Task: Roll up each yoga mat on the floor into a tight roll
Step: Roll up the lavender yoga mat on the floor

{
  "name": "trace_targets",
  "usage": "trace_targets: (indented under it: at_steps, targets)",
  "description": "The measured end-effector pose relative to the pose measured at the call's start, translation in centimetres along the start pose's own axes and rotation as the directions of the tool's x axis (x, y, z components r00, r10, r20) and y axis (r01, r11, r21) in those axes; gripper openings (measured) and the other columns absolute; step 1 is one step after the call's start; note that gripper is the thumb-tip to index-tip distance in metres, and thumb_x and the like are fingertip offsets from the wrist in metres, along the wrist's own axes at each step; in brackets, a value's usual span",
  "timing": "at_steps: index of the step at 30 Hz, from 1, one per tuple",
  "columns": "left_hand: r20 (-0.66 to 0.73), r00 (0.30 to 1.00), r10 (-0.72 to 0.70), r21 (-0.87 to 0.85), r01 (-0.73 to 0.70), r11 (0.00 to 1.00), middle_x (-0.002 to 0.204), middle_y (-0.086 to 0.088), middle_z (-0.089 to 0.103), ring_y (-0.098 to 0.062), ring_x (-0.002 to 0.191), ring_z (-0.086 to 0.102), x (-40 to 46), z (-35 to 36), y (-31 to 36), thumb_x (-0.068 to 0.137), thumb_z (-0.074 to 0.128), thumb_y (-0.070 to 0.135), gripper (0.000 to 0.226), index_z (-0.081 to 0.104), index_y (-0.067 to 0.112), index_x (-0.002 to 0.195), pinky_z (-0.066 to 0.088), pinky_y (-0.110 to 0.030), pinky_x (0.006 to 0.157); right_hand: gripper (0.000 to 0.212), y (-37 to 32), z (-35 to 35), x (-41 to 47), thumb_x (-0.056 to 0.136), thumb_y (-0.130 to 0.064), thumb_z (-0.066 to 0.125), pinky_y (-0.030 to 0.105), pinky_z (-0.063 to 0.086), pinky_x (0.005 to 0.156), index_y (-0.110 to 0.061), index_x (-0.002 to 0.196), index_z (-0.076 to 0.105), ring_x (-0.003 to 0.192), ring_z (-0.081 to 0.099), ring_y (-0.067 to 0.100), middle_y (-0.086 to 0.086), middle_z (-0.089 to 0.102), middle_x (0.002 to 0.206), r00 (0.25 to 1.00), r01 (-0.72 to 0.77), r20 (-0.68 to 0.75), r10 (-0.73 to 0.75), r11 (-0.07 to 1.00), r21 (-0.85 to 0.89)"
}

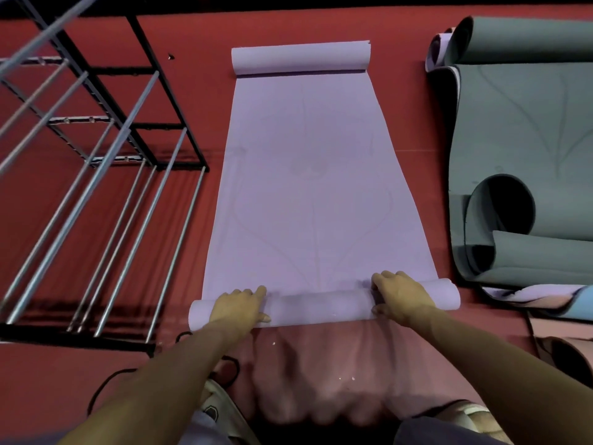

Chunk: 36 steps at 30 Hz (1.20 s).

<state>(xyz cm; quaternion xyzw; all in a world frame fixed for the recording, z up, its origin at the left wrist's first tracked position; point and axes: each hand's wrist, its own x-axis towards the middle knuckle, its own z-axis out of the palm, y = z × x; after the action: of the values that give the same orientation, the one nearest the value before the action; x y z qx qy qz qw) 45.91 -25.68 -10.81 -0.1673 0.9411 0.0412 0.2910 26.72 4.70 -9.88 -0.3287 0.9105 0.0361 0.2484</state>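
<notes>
Both forearms reach to twelve o'clock: left hand (pixel 239 308) and right hand (pixel 401 298), fingers curled over the lilac yoga mat (pixel 308 187), keep its near roll (pixel 321 305) tight on the red floor (pixel 199 36).

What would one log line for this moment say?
stage: rolling begun | left hand: grips near roll | right hand: grips near roll | purple mat: mostly flat, far end curled

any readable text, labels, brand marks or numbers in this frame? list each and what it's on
None readable.
Purple yoga mat: only faint curved guide lines, no words.
Grey-green mat: faint curved lines too, no lettering.
Metal rack: no label visible.
Shoe at the bottom edge: a dark patch that may be a logo, too blurred to read.
</notes>
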Motion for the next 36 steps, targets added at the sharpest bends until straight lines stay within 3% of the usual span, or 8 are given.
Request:
trace_targets:
  at_steps: [9,13,19,23,28,30,32,36]
  targets:
    - [0.160,0.960,0.232,0.087,-0.247,0.965,0.130,0.006,0.052,-0.020,0.123,0.053,2.4,-4.4,-3.3,0.081,0.078,0.053,0.074,0.047,0.042,0.147,0.044,-0.034,0.085,0.045,0.7,-0.8,1.8,0.092,-0.049,0.066,0.039,0.049,0.078,-0.028,0.130,0.057,0.118,0.041,0.027,0.001,0.043,0.131,0.998,-0.013,0.053,0.015,0.999,-0.030]
    - [0.137,0.945,0.298,0.040,-0.306,0.951,0.134,0.012,0.059,-0.015,0.121,0.060,2.0,-5.2,-4.7,0.092,0.063,0.043,0.052,0.050,0.049,0.142,0.051,-0.032,0.094,0.047,0.5,-0.7,1.8,0.093,-0.048,0.063,0.036,0.045,0.077,-0.028,0.135,0.056,0.116,0.044,0.025,0.001,0.047,0.129,1.000,-0.001,0.031,0.002,0.999,-0.039]
    - [0.269,0.895,0.357,-0.006,-0.369,0.930,0.160,0.016,0.038,-0.009,0.147,0.040,0.2,-4.2,-8.0,0.092,0.068,0.048,0.080,0.029,0.035,0.160,0.028,-0.010,0.106,0.043,0.6,0.2,0.8,0.095,-0.044,0.062,0.040,0.051,0.082,-0.026,0.133,0.054,0.104,0.054,0.025,-0.002,0.057,0.121,0.998,0.005,-0.057,-0.007,0.999,-0.035]
    - [0.091,0.953,0.288,-0.083,-0.281,0.956,0.168,0.019,0.022,-0.010,0.151,0.031,-1.1,-1.3,-8.2,0.089,0.068,0.057,0.092,0.021,0.034,0.165,0.033,-0.029,0.119,0.035,1.1,0.8,1.1,0.097,-0.045,0.061,0.039,0.051,0.079,-0.025,0.126,0.059,0.100,0.059,0.024,-0.003,0.063,0.114,0.990,0.008,-0.139,-0.008,1.000,0.001]
    - [-0.270,0.943,0.193,-0.142,-0.237,0.961,0.152,0.011,0.054,-0.014,0.134,0.055,-2.1,3.4,-7.6,0.057,0.094,0.055,0.106,0.054,0.027,0.151,0.036,-0.028,0.109,0.043,2.0,1.5,1.7,0.101,-0.051,0.048,0.049,0.044,0.108,-0.034,0.138,0.061,0.123,0.055,0.029,-0.001,0.062,0.137,0.988,0.043,-0.149,-0.046,0.999,-0.025]
    - [-0.336,0.927,0.169,-0.161,-0.234,0.959,0.147,0.004,0.059,-0.019,0.131,0.058,-2.0,4.2,-6.8,0.052,0.098,0.048,0.104,0.060,0.020,0.146,0.034,-0.033,0.108,0.058,2.5,1.0,1.1,0.095,-0.062,0.037,0.055,0.041,0.110,-0.043,0.148,0.048,0.129,0.048,0.035,0.006,0.050,0.146,0.992,0.048,-0.106,-0.064,0.987,-0.151]
    - [-0.391,0.907,0.157,-0.123,-0.221,0.968,0.145,-0.001,0.061,-0.024,0.130,0.059,-1.7,4.6,-6.2,0.054,0.098,0.042,0.099,0.062,0.017,0.143,0.034,-0.037,0.108,0.083,3.1,-0.1,0.3,0.085,-0.067,0.031,0.049,0.033,0.117,-0.041,0.162,0.013,0.141,0.034,0.033,0.006,0.030,0.157,0.989,0.110,0.122,-0.086,0.973,-0.203]
    - [-0.467,0.875,0.127,-0.111,-0.201,0.973,0.142,-0.010,0.059,-0.032,0.128,0.058,-1.6,5.3,-6.3,0.070,0.091,0.038,0.082,0.062,0.019,0.144,0.036,-0.044,0.108,0.133,5.2,-2.7,0.2,0.063,-0.105,0.022,0.041,0.021,0.127,-0.023,0.165,0.001,0.158,0.014,0.020,-0.005,0.015,0.169,0.939,0.099,0.323,-0.121,0.991,0.086]
